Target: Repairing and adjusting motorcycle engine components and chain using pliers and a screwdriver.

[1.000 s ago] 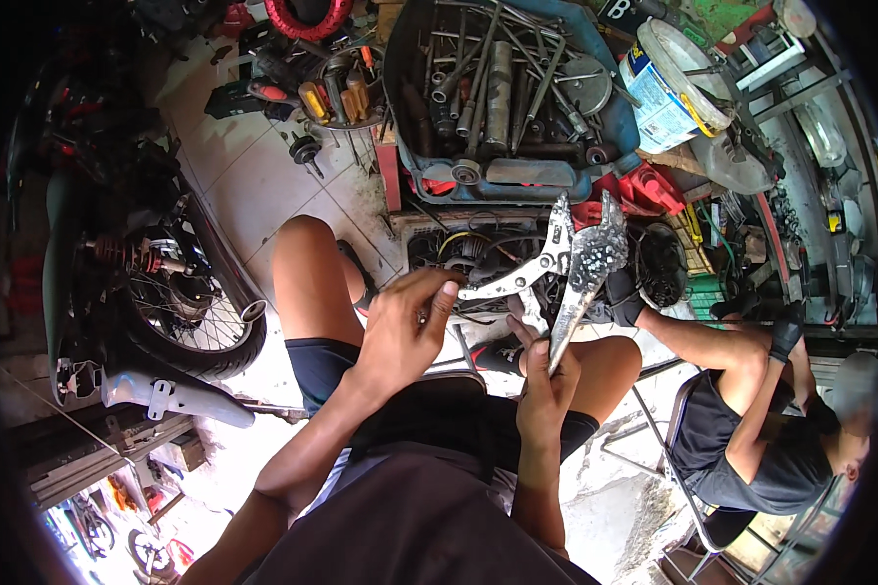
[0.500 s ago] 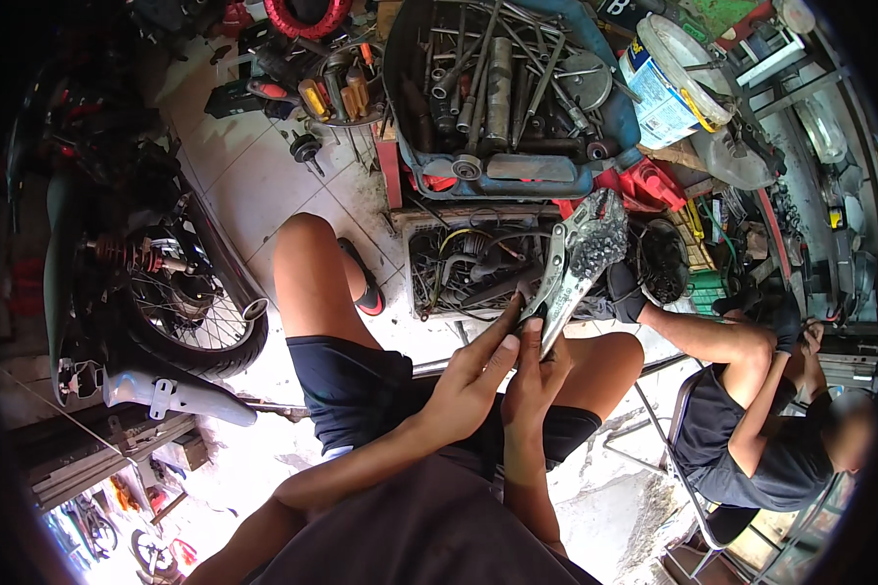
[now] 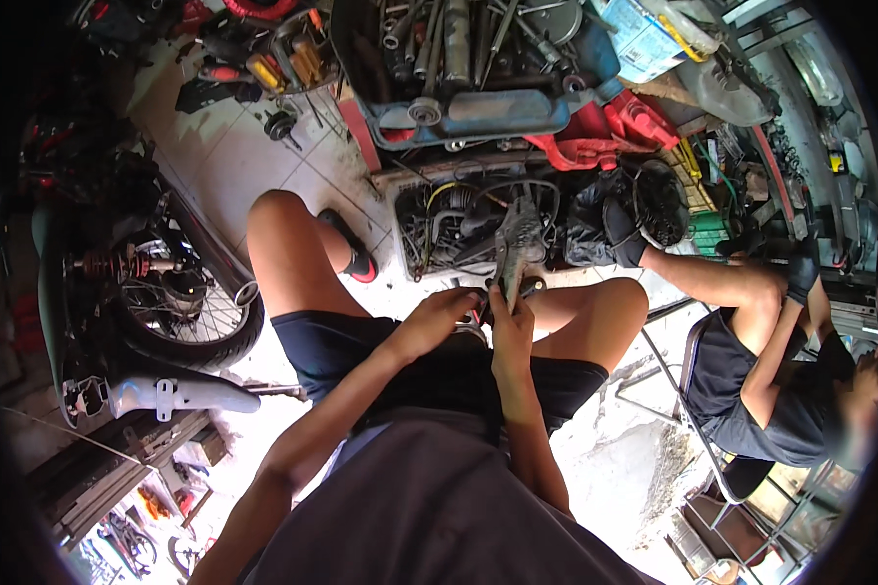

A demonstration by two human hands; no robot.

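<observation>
Surface: floor of pale tiles [image 3: 234, 146] in upper left of frame, grey joint lines visible, dark smudges near the middle. Lower part: ground [image 3: 605, 458] washed out by bright light, grey and rough at lower right.

Room: crowded workshop. Motorcycle [image 3: 200, 229] along left edge, 1 spoked wheel [image 3: 183, 302] in clear view. Blue tray [image 3: 502, 115] at top centre, loaded with metal tools; they overlap, no reliable count. 1 red part [image 3: 595, 132] below its right end. Below the tray, 1 crate [image 3: 397, 224] with cables and dark parts, uncounted. Upper left: 2 yellow handles [image 3: 265, 71]. Upper right: 1 bucket [image 3: 639, 44], white and blue, cut by the frame edge. Right side: 1 other person [image 3: 766, 409] seated on 1 chair [image 3: 749, 478].

Hands: 2, at centre of frame. Right hand [image 3: 510, 331] closed round the lower end of 1 pair of pliers [image 3: 520, 234]. Pliers: just right of centre, head toward top of frame, seen against the crate. Left hand [image 3: 444, 317] just left of the handles, fingers curled, tips close to the pliers; cannot tell whether it grips anything.
</observation>
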